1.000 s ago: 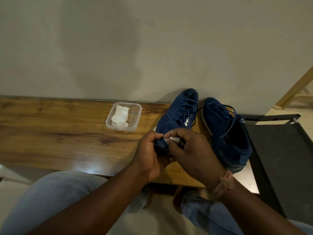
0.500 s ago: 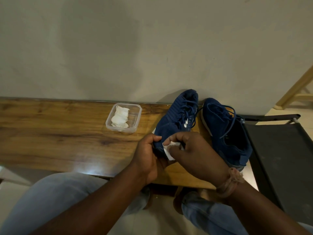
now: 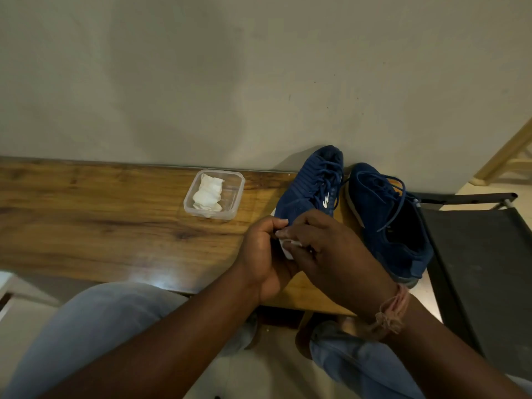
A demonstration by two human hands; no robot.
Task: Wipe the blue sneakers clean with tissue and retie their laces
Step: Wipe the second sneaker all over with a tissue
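Wood-grain brown tabletop against a plain grey wall. Your left hand and right hand both pinch a white tissue wad at centre frame, against the near blue knit sneaker. Second blue lace-up sneaker to its right; clear plastic tub of tissues left of both.

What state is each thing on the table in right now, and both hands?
Left sneaker: tilted on its side, laces untied.
Right sneaker: upright, laces loose.
Container: open, tissues inside.
Tissue: pinched between hands.
Left hand: grips tissue.
Right hand: grips tissue.
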